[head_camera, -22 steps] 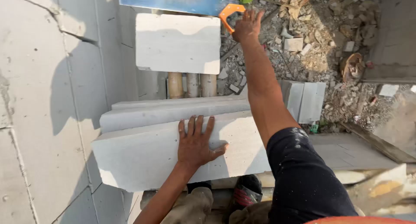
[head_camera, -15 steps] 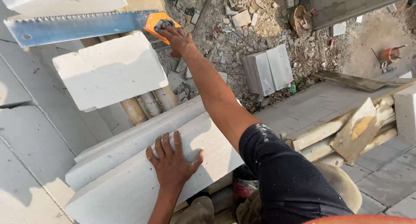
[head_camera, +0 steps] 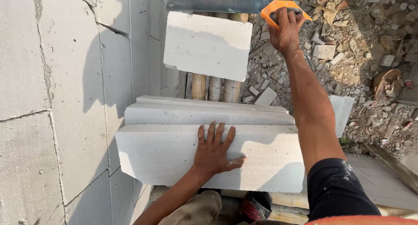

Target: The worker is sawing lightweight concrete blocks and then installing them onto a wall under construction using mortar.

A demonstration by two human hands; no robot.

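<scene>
Concrete block (head_camera: 209, 157) lay flat under my spread left hand (head_camera: 215, 151) while my right hand (head_camera: 285, 29) clenched the saw (head_camera: 226, 5) handle far ahead, where I feared overreaching might tip me.

Both hands, the left hand (head_camera: 214, 152) and the right hand (head_camera: 285, 30), are bare, without gloves. The right arm has a short black sleeve (head_camera: 337, 190) with small white spots; the trousers (head_camera: 198, 212) are khaki.
</scene>
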